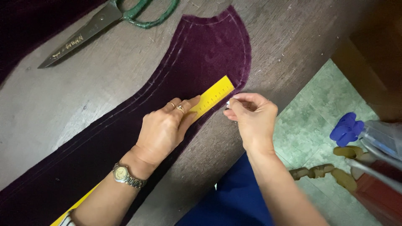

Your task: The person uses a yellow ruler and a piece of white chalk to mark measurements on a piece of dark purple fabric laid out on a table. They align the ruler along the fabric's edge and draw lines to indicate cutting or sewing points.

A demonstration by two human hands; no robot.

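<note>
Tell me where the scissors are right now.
The green-handled scissors lie at the top left of the head view, on the wooden table, just above the purple fabric piece.

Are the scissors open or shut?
Shut: the scissors lie on the table with blades together in one point.

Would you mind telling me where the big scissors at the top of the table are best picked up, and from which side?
Take the scissors by the green handle loops, coming from the far right of the table. The closed blades point down-left towards the bare wooden table, so the loops are the safe end. They lie flat and apart from the purple velvet piece, so nothing blocks that approach.
</note>
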